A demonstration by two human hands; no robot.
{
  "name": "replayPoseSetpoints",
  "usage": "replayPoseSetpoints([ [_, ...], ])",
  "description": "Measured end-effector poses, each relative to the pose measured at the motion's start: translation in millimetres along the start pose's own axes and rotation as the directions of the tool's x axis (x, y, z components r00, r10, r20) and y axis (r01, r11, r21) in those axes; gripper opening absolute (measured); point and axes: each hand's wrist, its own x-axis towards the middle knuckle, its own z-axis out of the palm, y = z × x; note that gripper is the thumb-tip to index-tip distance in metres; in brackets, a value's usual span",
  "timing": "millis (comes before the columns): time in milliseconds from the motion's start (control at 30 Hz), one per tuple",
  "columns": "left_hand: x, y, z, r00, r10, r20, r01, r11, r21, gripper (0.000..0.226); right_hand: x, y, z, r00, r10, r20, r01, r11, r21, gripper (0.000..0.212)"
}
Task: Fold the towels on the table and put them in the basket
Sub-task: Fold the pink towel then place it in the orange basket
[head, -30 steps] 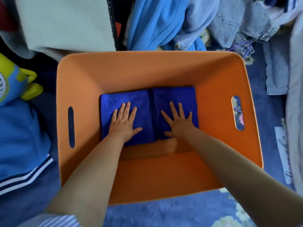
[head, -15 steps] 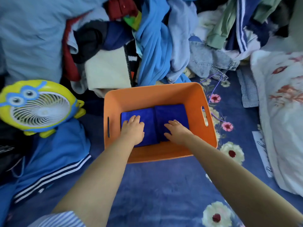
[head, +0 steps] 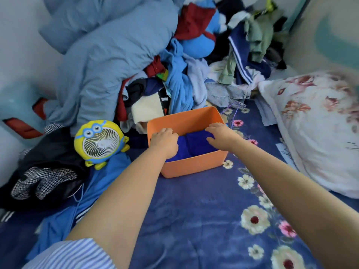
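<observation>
An orange basket [head: 194, 168] stands on the blue flowered bedsheet [head: 194, 220]. Two folded dark blue towels [head: 196, 146] lie side by side on its bottom. My left hand [head: 165, 141] hovers over the left towel by the basket's left wall, its fingers loosely curled downward with nothing visibly in them. Over the right towel near the right wall, my right hand [head: 221, 136] has relaxed fingers pointing left and holds nothing. The front wall hides the towels' near edges.
A yellow and blue toy fan [head: 100, 142] sits left of the basket on dark clothes. A big heap of clothes [head: 184, 74] and a grey-blue duvet [head: 108, 55] rise behind it. A flowered pillow [head: 314, 129] lies to the right.
My head has pulled back and up, so the basket looks smaller. Both hands have lifted from pressing flat on the towels and their fingers have curled in.
</observation>
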Motion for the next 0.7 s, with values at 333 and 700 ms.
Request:
replayPoseSetpoints([
  [333, -194.1, 77.1, -46.1, 0.951, 0.276, -0.136, -0.255, 0.954, 0.155, 0.035, -266.3, -41.2, -4.8, 0.915, 0.273, -0.297, -0.298, 0.954, -0.041, 0.040],
  [700, -321.6, 254.7, -80.6, 0.752, 0.618, -0.228, -0.553, 0.781, 0.290, 0.034, -512.7, -5.3, 19.9, 0.689, 0.582, -0.431, -0.601, 0.792, 0.109, 0.041],
])
